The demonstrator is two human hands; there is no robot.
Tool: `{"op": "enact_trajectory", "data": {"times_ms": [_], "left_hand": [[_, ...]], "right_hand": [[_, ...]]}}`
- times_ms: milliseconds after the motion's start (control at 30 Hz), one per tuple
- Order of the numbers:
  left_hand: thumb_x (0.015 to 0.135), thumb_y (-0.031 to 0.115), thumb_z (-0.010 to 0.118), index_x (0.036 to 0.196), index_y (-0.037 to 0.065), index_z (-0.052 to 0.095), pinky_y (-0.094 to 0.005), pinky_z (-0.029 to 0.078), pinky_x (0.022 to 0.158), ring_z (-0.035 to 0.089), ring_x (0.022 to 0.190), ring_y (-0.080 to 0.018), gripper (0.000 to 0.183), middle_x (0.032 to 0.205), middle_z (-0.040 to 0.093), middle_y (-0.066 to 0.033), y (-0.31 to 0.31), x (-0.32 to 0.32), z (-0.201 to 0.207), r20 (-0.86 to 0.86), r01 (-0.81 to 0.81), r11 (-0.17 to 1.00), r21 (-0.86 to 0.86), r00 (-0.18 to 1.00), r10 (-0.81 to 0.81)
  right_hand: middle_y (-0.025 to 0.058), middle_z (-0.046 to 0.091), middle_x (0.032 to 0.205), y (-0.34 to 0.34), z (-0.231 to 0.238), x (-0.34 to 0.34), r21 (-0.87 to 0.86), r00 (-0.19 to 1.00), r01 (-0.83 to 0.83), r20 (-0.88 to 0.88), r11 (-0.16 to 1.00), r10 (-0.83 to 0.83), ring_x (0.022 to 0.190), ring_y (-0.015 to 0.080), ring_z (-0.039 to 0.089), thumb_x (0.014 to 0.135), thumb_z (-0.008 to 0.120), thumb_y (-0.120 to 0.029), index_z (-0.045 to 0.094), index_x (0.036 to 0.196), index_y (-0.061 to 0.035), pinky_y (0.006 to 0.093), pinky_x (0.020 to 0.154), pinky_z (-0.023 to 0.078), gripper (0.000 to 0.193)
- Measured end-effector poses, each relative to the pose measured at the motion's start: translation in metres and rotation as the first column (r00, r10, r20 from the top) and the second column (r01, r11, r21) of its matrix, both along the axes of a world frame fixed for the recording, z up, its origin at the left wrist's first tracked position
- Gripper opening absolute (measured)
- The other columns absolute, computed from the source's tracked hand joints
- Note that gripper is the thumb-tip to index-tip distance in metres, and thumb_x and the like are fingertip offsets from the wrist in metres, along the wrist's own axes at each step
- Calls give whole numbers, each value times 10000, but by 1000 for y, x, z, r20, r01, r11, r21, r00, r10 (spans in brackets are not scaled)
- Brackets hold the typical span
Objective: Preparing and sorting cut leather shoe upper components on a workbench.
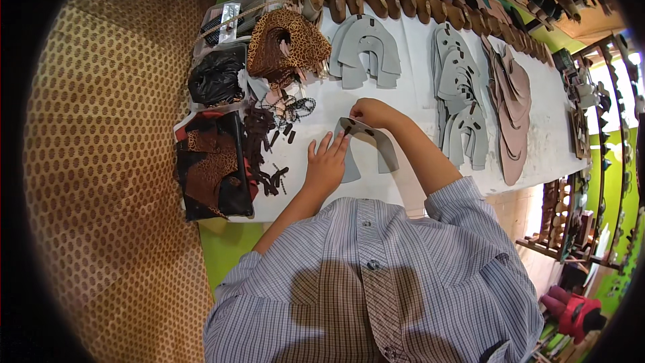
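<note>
A grey U-shaped shoe upper piece (383, 150) is in front of me over the white table, its curved top away from me and its two legs toward me. Small dark tabs sit along its curved top. My left hand (326, 165) lies along its left side with fingers stretched and spread, the fingertips touching it near a dark tab. My right hand (373, 113) is closed at the top edge, fingers curled and pinching there. Its fingertips are partly hidden, so anything small between them does not show.
Stacked grey uppers (370, 44) lie beyond my hands, more grey uppers (457, 81) and pinkish-brown pieces (512, 111) to the right. On the left are leopard-print pieces (295, 37), a black plastic bag (218, 79), dark strips (259, 128) and a black tray (243, 191). Shoe lasts (376, 3) line the far edge.
</note>
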State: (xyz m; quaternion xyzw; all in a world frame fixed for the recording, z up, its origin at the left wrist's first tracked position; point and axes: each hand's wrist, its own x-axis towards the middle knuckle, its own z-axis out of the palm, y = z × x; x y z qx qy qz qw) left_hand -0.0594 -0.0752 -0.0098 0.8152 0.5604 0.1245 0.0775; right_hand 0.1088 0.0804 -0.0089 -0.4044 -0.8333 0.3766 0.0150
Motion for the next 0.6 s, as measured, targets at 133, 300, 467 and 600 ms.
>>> {"op": "enact_trajectory", "data": {"times_ms": [133,300,467,600], "left_hand": [[796,114,489,1279,94,431,-521,235,992,363,1244,-239,487,1346,418,-40,1,1,-1,-3,-3,1000,7,1000,3],[789,109,481,1284,95,425,-528,232,989,370,1236,-240,498,1337,427,-38,0,1,-2,30,-14,1000,18,999,13],[780,120,490,1289,95,420,-537,223,986,374,1228,-233,514,1325,435,-39,1,2,-3,-3,-13,999,36,1000,13],[782,127,491,1290,93,420,-536,221,985,377,1223,-230,514,1318,439,-40,3,2,0,-11,-3,999,49,1000,4]], "right_hand": [[150,639,746,4,-4,2,-25,1000,-23,-2,999,23,670,280,597,714,590,-163,669,806,-41,362,620,462,171],[168,624,728,-5,18,-1,-285,925,358,-24,889,-380,673,268,587,751,627,-373,665,806,-9,362,644,451,371],[180,618,740,-10,37,3,-297,984,169,102,940,-145,679,269,568,706,655,-463,652,804,31,355,654,439,503],[176,628,747,-7,28,3,-213,990,124,100,969,-104,677,289,575,696,672,-447,655,807,6,354,650,440,467]]}}
